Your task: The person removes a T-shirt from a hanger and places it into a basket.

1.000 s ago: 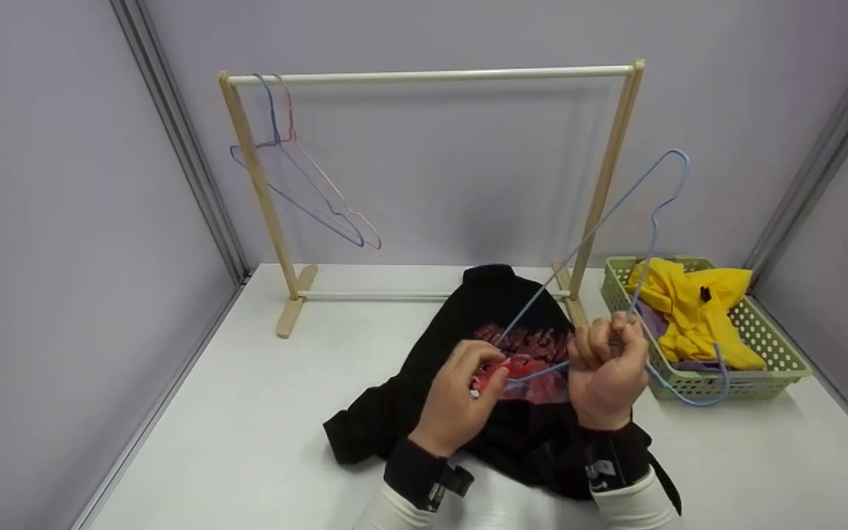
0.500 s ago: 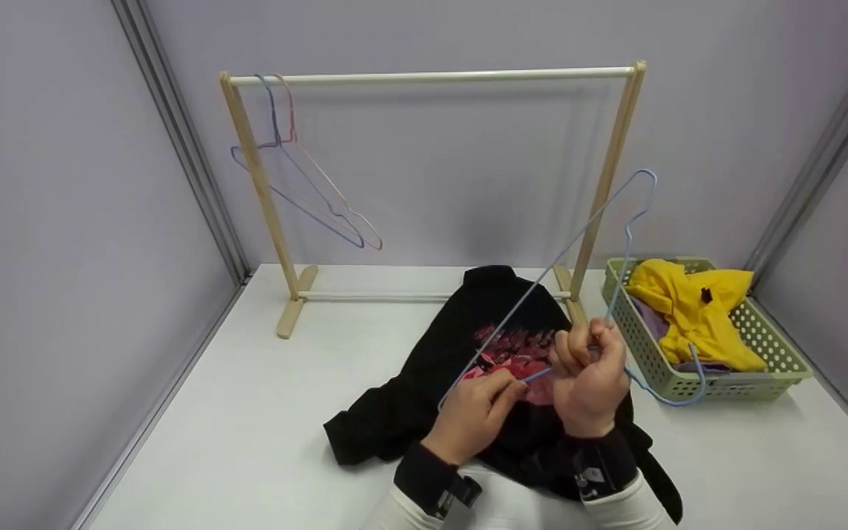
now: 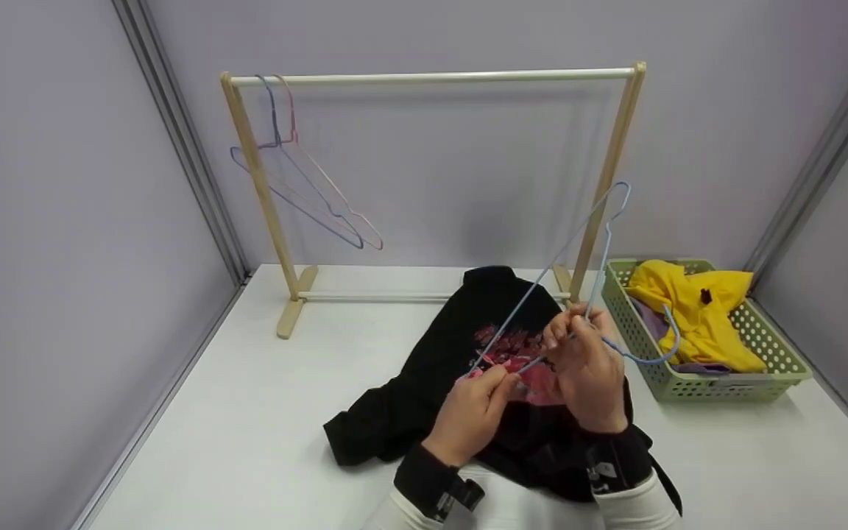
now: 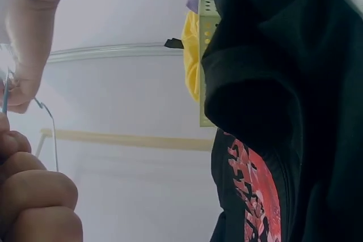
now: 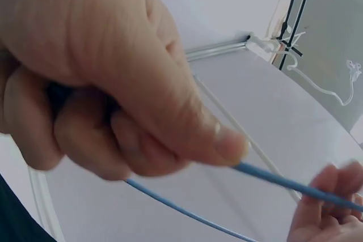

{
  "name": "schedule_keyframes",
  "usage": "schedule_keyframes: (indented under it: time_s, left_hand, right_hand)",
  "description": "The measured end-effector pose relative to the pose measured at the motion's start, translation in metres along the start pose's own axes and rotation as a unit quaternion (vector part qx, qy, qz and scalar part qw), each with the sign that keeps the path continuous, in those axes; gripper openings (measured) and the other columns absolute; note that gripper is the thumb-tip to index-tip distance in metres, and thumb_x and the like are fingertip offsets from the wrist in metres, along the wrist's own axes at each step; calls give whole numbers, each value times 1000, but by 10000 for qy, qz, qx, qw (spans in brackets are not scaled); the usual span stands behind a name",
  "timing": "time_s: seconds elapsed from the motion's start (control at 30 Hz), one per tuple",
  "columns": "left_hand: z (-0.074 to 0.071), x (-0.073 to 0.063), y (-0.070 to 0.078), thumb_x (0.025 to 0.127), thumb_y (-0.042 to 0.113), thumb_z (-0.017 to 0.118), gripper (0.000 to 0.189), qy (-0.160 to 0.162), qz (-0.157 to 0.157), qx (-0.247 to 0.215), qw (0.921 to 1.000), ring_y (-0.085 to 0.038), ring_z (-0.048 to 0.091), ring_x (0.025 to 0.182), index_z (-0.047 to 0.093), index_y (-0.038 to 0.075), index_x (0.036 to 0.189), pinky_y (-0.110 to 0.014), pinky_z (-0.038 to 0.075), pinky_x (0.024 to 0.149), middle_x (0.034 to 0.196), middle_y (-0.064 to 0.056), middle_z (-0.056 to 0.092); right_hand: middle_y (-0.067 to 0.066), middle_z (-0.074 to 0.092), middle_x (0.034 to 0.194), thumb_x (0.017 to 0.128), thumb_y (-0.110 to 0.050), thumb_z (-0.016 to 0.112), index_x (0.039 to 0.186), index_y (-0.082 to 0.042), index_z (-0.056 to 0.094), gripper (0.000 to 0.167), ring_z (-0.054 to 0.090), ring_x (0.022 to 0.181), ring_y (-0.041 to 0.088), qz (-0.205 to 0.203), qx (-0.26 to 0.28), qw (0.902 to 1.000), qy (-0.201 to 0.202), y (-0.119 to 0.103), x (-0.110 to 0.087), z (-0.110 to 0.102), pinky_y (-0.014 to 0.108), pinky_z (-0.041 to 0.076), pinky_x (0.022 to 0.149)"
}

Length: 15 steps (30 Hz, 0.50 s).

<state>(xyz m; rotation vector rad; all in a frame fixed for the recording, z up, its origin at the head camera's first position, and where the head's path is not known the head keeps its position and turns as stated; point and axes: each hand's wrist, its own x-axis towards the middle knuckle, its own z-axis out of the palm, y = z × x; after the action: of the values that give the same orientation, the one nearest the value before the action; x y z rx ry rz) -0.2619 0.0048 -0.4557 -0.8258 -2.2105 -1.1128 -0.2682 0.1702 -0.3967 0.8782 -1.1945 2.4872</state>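
Both hands hold a blue wire hanger [image 3: 520,303] over the black top with a red print [image 3: 435,368], which lies spread on the table. In the head view my left hand [image 3: 470,414] pinches the hanger's lower left part between thumb and fingers. My right hand [image 3: 587,375] grips it close to the base of the hook, and the hook [image 3: 673,340] points right, overlapping the basket in this view. The right wrist view shows my right thumb [image 5: 218,140] pressed along the blue wire [image 5: 283,183]. A dark opening of the top [image 4: 255,103] shows in the left wrist view.
A wooden rack [image 3: 431,76] stands behind the top, with a blue hanger [image 3: 274,121] and a pink hanger [image 3: 291,110] at the left end of its rail. The green basket [image 3: 755,386] at right holds yellow clothing [image 3: 704,309] and purple cloth [image 3: 648,318].
My left hand has closed its loose fingers on the hanger. The hanger has shifted left, and its far end has dropped lower. My right fingers have changed their hold near the hook.
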Motion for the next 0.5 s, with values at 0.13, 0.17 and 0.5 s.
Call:
schedule_keyframes:
  time_s: [0.13, 0.17, 0.5]
  left_hand:
    - [-2, 1, -1, 105, 18, 58, 33, 221, -120, -266, 9993, 0, 32, 55, 48, 8, 76, -9, 22, 54, 63, 10, 37]
    - [-3, 2, -1, 105, 16, 58, 33, 302, -176, -330, 9988, 0, 31, 55, 47, 8, 75, -9, 22, 54, 63, 9, 37]
    - [-17, 6, -16, 106, 13, 55, 40, 1205, -1309, -1038, 9785, 3, 27, 55, 39, 8, 70, -14, 22, 54, 62, 10, 31]
  right_hand:
    - [2, 63, 116, 109, -9, 41, 132, -8, 44, 23, 64, 104, 13, 390, -719, 9966, -57, -5, 1, -6, 25, 55, 89]
    - [2, 63, 123, 109, -11, 43, 137, -8, 43, 28, 64, 110, 14, 489, -984, 9939, -46, -6, 2, -8, 26, 55, 92]
    - [20, 26, 165, 108, -22, 46, 163, -7, 17, 64, 38, 148, 28, 1372, -3716, 9152, 744, -6, 14, -51, 35, 36, 119]
